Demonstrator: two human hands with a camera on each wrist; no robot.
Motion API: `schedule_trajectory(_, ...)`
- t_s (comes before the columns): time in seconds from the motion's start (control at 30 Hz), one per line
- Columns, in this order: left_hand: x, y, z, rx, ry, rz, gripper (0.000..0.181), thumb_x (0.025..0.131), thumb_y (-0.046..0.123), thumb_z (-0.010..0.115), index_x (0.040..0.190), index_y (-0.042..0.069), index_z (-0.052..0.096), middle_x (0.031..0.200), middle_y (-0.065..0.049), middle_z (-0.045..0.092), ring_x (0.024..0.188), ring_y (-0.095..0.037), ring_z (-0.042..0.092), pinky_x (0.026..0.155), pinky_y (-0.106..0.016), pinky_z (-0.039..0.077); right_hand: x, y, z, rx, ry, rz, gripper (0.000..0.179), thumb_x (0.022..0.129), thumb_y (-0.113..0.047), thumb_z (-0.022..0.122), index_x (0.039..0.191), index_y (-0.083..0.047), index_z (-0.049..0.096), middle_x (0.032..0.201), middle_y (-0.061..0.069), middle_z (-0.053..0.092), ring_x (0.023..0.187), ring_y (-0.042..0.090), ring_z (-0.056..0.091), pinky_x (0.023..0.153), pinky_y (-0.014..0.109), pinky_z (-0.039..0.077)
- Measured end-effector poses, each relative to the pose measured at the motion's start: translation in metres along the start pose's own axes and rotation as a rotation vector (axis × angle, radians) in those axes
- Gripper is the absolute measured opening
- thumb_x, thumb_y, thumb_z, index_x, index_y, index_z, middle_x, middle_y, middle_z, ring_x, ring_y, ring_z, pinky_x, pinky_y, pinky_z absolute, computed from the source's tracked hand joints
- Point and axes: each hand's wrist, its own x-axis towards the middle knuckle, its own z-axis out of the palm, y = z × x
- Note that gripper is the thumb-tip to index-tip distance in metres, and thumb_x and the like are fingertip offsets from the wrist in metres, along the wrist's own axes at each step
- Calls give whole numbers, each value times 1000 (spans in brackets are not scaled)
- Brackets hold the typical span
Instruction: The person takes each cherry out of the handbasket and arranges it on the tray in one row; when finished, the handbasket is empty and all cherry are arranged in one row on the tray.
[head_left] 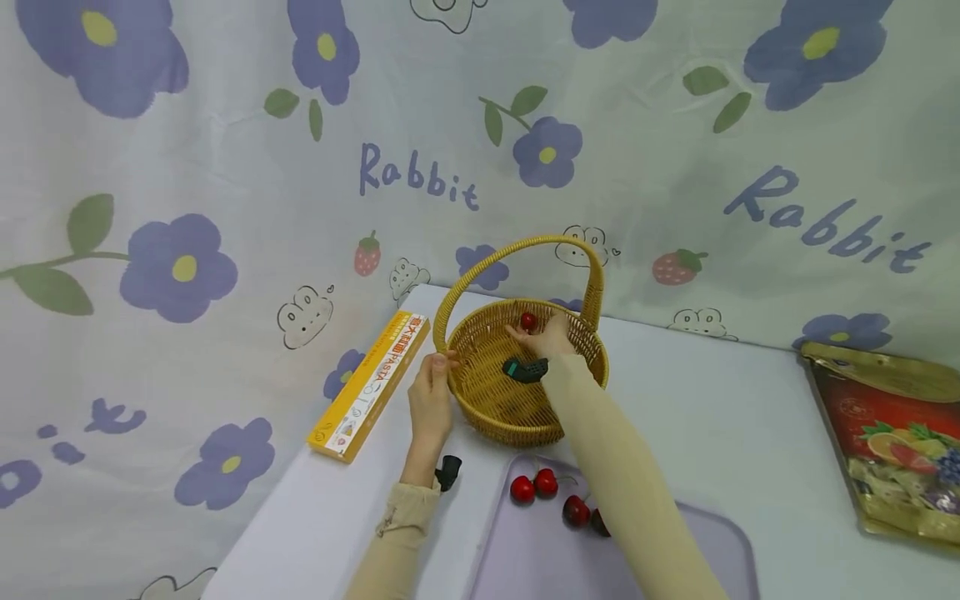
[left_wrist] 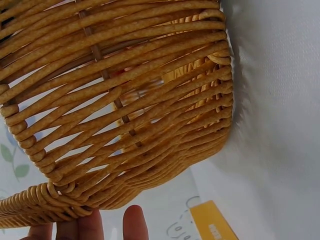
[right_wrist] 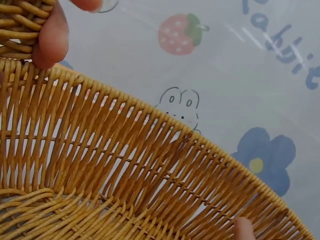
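My left hand [head_left: 431,400] grips the rim of a woven wicker basket [head_left: 495,421] beside the base of its tall arched handle. In the left wrist view its fingertips [left_wrist: 134,222] show below the weave. My right hand [head_left: 551,337] reaches inside the basket, near the far wall, with a red cherry [head_left: 528,321] at its fingers. The right wrist view shows one fingertip [right_wrist: 244,230] against the inner wall, while the cherry is out of that view. Several more cherries [head_left: 576,511] lie on a lilac tray [head_left: 540,567] in front of the basket, partly hidden by the right sleeve.
A yellow pasta box [head_left: 367,387] lies left of the basket. At the far right rests a red and gold package [head_left: 892,450] with fruit pictures. A flower-patterned curtain [head_left: 637,167] hangs behind the white table [head_left: 720,400] and along its left side.
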Motion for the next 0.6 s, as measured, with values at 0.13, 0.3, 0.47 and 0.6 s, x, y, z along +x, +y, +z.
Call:
schedule_trajectory(0.13,-3,2,3,-13,0,8,77,98,66,21,114,4,64,102,-18,71,105,-35,64,85,-50,46,-1,-1,-2,-53,-31,-8,54,105,-33,39,153,-31,15,153,0,26,143,23,30,114,45,33)
schedule_trajectory(0.3,-1,4,4,-11,11,41,78,99,64,20,114,0,63,101,-19,71,104,-36,65,83,-50,46,-5,-6,4,-69,-79,2,40,105,-23,38,145,-26,30,151,-1,30,141,19,34,113,41,34)
schedule_trajectory(0.47,-1,2,3,13,-4,41,76,100,62,20,115,1,63,103,-19,71,80,-35,61,64,-37,43,-12,-11,9,-71,-114,3,51,105,-16,38,151,-31,23,154,3,27,139,19,36,113,39,35)
schedule_trajectory(0.6,-1,-1,1,20,-4,34,73,100,61,21,114,2,62,105,-19,71,72,-34,56,57,-31,33,-18,-11,11,-29,-134,34,58,104,-11,39,154,-30,17,156,8,24,140,21,36,112,39,36)
